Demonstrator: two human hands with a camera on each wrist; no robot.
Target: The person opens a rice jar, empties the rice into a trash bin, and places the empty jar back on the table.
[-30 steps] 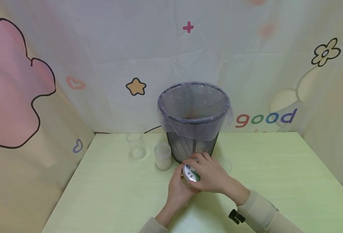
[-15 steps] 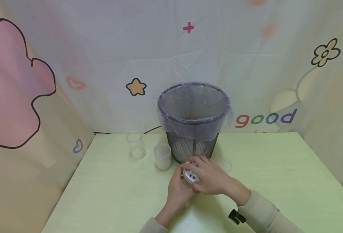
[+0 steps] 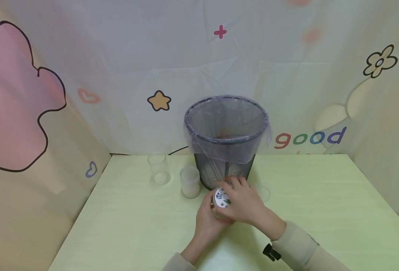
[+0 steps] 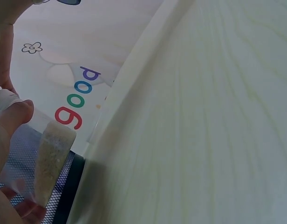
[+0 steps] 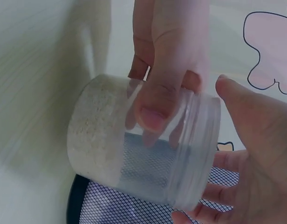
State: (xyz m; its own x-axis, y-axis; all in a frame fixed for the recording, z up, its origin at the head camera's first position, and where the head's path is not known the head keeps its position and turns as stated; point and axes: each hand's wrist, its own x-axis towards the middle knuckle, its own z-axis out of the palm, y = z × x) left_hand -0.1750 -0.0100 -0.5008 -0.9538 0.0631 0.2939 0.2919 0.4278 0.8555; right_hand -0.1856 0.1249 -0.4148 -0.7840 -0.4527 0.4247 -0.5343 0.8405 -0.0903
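A person's two hands meet near the table's [image 3: 125, 226] centre. The left hand [image 3: 206, 222] wraps round a clear jar [image 5: 143, 149] holding a layer of pale grains, thumb pressed on its wall. The right hand [image 3: 245, 205], at about 2 o'clock from the left, curls over the jar's patterned lid [image 3: 221, 198]. Compared with a second ago, the lid shows turned and tipped further toward the person, its print sitting differently, so the right hand appears to be twisting it loose. Just beyond, at 12 o'clock, stands a bag-lined mesh wastebasket [image 3: 224, 150]. At 10 o'clock sit a second clear jar with grains [image 3: 190, 182] and, farther left, an empty one [image 3: 159, 169].
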